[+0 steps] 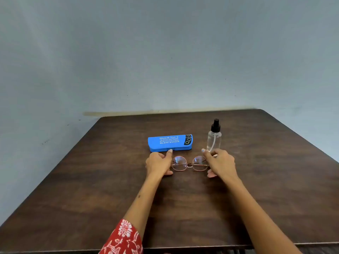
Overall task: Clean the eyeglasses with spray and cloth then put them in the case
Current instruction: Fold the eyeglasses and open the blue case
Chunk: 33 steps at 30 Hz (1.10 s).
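Round eyeglasses [189,163] with a thin rose-gold frame sit in the middle of the dark wooden table [91,189]. My left hand [159,164] holds their left end and my right hand [221,164] holds their right end, fingers curled around the frame's sides. Just behind them lies a closed blue glasses case [169,142] with white lettering. A clear spray bottle [214,137] with a black nozzle stands upright to the case's right, right behind my right hand. No cloth is visible.
A plain grey-blue wall [165,52] rises behind the table's far edge. The table's near edge runs along the bottom of the view. A red patterned sleeve [124,237] covers my left upper arm.
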Each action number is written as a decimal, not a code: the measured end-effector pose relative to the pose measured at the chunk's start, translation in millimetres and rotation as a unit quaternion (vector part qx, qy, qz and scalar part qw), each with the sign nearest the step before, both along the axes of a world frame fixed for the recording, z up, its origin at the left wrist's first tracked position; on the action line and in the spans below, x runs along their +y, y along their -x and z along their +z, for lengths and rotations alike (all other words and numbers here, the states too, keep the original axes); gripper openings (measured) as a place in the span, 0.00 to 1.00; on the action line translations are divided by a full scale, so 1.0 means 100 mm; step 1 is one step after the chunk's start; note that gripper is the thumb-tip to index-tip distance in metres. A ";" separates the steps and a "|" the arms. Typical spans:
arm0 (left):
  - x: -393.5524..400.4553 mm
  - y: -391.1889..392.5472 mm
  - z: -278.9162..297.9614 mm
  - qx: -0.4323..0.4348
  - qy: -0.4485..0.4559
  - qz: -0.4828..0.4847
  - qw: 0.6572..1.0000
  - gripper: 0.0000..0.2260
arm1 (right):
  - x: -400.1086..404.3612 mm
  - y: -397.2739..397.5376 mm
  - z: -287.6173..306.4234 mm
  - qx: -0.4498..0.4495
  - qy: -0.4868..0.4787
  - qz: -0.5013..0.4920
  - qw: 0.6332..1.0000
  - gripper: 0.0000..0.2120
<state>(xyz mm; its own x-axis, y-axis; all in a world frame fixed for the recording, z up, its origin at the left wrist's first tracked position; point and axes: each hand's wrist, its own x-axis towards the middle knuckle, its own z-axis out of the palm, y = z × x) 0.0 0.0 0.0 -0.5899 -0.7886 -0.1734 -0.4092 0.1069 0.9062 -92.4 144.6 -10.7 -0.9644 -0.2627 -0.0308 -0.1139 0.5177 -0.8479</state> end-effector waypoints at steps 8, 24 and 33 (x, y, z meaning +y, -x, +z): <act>-0.05 0.03 -0.12 0.055 -0.044 0.002 0.997 0.09 | -0.03 -0.04 -0.11 0.040 0.065 -0.033 0.997 0.09; 0.08 -0.13 -0.27 0.107 0.143 -0.066 0.982 0.05 | 0.02 -0.14 -0.25 0.163 0.075 -0.033 0.983 0.04; 0.10 -0.11 -0.35 0.143 0.212 -0.102 0.961 0.06 | 0.05 -0.23 -0.29 0.228 0.033 -0.020 0.973 0.10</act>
